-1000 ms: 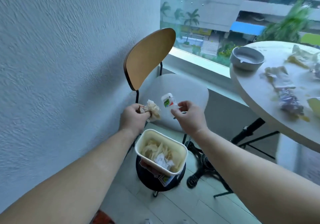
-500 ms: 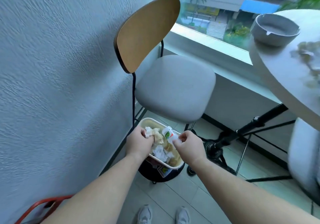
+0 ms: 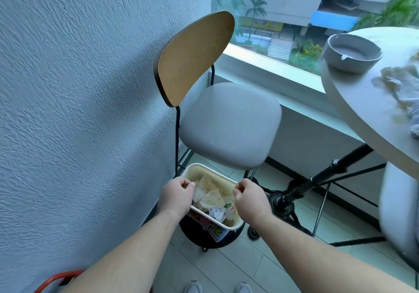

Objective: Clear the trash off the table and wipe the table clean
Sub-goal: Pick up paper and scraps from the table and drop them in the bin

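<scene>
My left hand (image 3: 178,194) and my right hand (image 3: 248,196) hover over the white-rimmed trash bin (image 3: 204,167) on the floor, fingers curled, with nothing visible in either. Inside the bin lie crumpled tissues (image 3: 210,194) and a small white packet with a green label (image 3: 229,205). At the right, the round white table (image 3: 353,93) carries more crumpled trash (image 3: 401,84) and stains near its edge.
A grey ashtray (image 3: 352,53) sits on the table's near-left edge. A chair with a wooden back (image 3: 195,59) and grey seat stands just behind the bin, against the textured wall. A black tripod leg (image 3: 317,181) crosses the floor on the right. My shoes (image 3: 195,288) show at the bottom.
Both hands moved down over the bin and let go; the tissue from my left hand and the green-labelled packet from my right now lie in the bin.
</scene>
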